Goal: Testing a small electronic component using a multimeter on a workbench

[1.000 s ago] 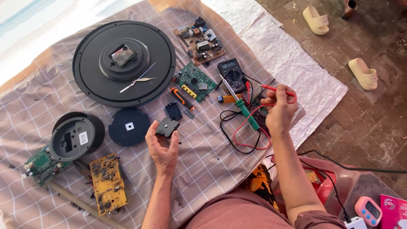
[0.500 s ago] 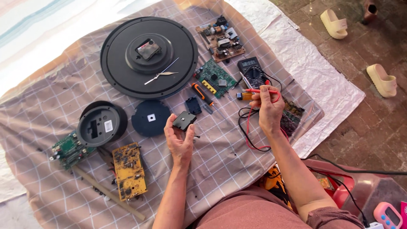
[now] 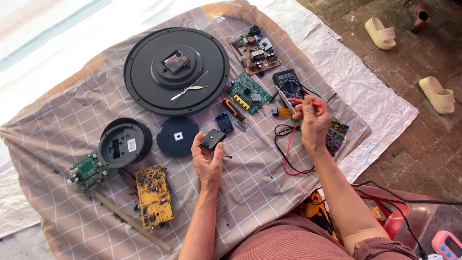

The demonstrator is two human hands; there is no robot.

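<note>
While the left hand (image 3: 208, 161) grips a black module (image 3: 212, 139), right-hand fingers (image 3: 304, 102) pinch a red probe (image 3: 308, 101) — tip hidden.

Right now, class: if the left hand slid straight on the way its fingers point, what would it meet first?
The left hand, holding a small black box, points up-screen. Probably first the small black cover beside the screwdriver; depth is unclear.

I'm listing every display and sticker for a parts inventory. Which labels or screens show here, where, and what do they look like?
Multimeter screen: small grey rectangle atop the black meter, beyond the right hand.
White label: small rectangular sticker on the round black housing, left of the left hand.
Pink device screen: pale panel, bottom right corner, partly cut off.
</note>
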